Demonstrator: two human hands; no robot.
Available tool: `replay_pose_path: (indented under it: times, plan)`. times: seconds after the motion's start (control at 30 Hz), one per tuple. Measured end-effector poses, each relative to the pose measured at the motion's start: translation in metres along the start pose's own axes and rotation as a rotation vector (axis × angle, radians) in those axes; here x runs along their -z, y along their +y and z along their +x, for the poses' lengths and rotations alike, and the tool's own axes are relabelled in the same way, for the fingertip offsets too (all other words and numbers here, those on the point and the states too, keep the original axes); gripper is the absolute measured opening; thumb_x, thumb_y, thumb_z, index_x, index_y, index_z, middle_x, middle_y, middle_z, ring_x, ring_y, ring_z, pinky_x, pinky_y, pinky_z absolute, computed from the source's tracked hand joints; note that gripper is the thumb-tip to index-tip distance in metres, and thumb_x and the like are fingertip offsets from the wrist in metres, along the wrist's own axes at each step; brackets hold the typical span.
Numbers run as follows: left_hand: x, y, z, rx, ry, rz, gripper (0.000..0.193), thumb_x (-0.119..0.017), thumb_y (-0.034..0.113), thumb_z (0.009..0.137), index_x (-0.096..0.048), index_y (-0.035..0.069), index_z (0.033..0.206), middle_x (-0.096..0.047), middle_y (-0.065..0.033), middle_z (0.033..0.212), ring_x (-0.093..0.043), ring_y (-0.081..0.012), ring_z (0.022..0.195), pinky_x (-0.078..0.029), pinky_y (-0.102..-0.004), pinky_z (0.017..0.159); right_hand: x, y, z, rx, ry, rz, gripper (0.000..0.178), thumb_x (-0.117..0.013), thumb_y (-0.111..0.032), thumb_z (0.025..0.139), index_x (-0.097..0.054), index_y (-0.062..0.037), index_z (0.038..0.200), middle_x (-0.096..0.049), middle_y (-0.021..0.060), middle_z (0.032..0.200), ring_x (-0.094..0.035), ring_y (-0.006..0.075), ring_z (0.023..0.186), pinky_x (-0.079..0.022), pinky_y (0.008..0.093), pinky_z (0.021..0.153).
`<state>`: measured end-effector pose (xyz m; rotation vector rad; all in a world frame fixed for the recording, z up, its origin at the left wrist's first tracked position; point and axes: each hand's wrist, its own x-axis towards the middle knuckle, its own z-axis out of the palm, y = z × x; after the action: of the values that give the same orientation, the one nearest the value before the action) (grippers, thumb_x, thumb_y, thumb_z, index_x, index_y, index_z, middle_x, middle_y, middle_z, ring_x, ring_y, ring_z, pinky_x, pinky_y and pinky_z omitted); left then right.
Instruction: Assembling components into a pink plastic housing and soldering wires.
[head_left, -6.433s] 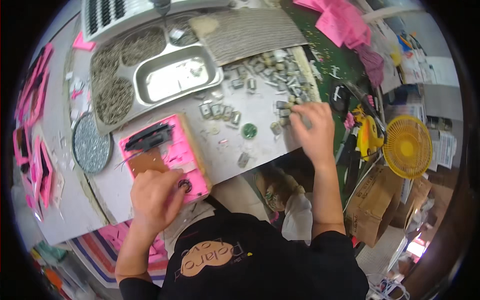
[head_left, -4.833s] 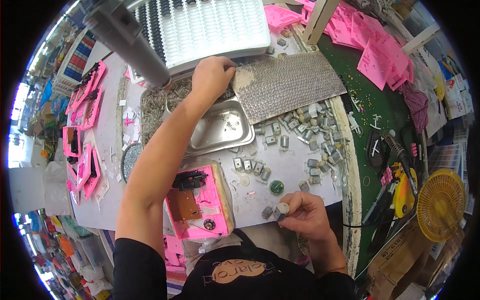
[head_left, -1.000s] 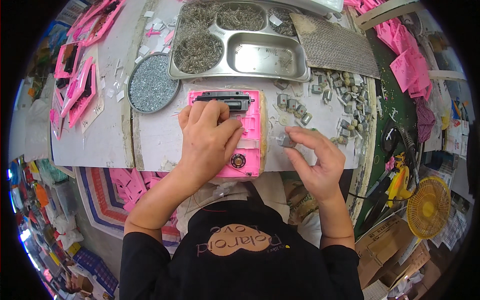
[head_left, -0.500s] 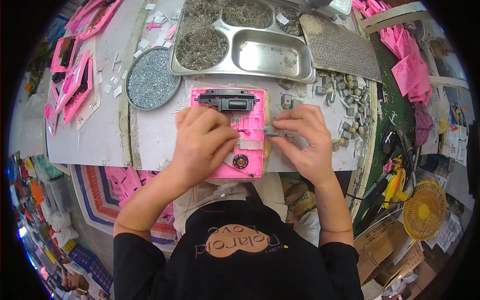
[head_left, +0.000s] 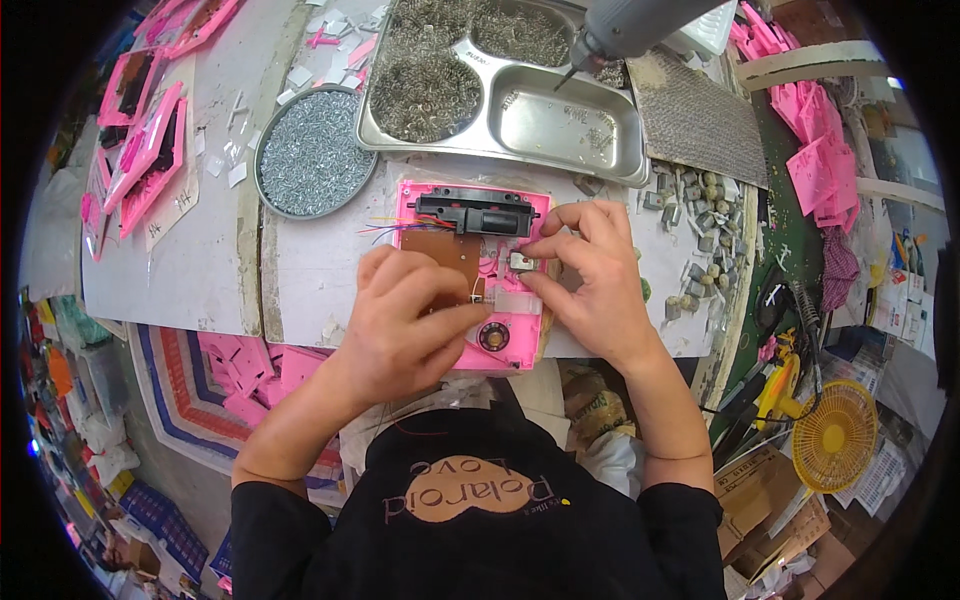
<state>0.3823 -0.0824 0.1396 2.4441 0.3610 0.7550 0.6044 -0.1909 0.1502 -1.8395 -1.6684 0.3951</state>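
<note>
On the table before me lies a pink plastic housing (head_left: 518, 356). A black mechanism (head_left: 485, 215) spans its far end, a brown circuit board (head_left: 440, 250) covers part of its left side, and a round speaker (head_left: 493, 336) sits in its near part. The fingertips of my right hand (head_left: 597, 285) pinch a small metal motor (head_left: 522, 262) at the housing's right side. My left hand (head_left: 410, 315) is over the left side, thumb and forefinger pressed together by the board's near edge; what they hold is too small to name. Thin coloured wires (head_left: 385, 229) stick out left of the mechanism.
A round tray of screws (head_left: 313, 150) and a steel compartment tray (head_left: 570, 160) with springs stand beyond the housing. A power screwdriver (head_left: 610, 35) hangs above them. Several loose motors (head_left: 690, 285) lie at the right. Pink casings (head_left: 150, 175) lie at the far left.
My right hand has brought the motor leftward from beside the housing onto its right side. The left hand has shifted slightly, uncovering the board. The screwdriver shows more fully as the view shifts.
</note>
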Motion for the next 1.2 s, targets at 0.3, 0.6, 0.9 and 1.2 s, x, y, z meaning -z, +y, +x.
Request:
replay_pose_path:
  times: [0.3,0.6,0.9,1.2]
  plan:
    - [0.009,-0.029,0.004,0.276,0.142,0.283,0.016,-0.077,0.009,0.078,-0.070,0.009,0.093,-0.065,-0.0040,0.092,-0.060,-0.0249,0.085,-0.037,-0.0395,0.084,-0.003,0.004,-0.001,-0.011,0.002,0.058,0.023,-0.082,-0.007,0.070,-0.077,-0.0060,0.093,-0.063,0.0076,0.105,-0.052,0.0293,0.106,-0.044,0.0398,0.093]
    - [0.004,-0.009,-0.004,0.108,0.136,0.219,0.016,-0.078,0.010,0.077,-0.067,0.011,0.087,-0.064,-0.0007,0.081,-0.059,-0.0207,0.077,-0.034,-0.0403,0.079,0.014,-0.005,0.012,0.057,0.155,0.051,0.017,-0.082,-0.005,0.071,-0.075,-0.0075,0.086,-0.063,0.0056,0.097,-0.053,0.0288,0.096,-0.048,0.0382,0.084]
    - [0.007,-0.010,0.004,0.041,0.153,0.227,0.020,-0.081,0.008,0.074,-0.068,0.011,0.090,-0.063,-0.0014,0.081,-0.057,-0.0217,0.073,-0.034,-0.0405,0.077,-0.022,-0.021,0.062,0.486,-0.003,-0.122,0.012,-0.072,-0.011,0.067,-0.072,-0.0044,0.077,-0.068,0.0071,0.108,-0.058,0.0301,0.111,-0.052,0.0416,0.089]
    - [0.008,-0.015,0.000,0.039,0.169,0.197,0.020,-0.081,0.009,0.073,-0.068,0.011,0.087,-0.063,-0.0004,0.079,-0.056,-0.0212,0.072,-0.034,-0.0408,0.076,-0.032,-0.014,0.057,0.509,0.044,-0.096,0.016,-0.073,-0.012,0.063,-0.069,-0.0047,0.077,-0.068,0.0049,0.105,-0.059,0.0282,0.110,-0.053,0.0398,0.088]
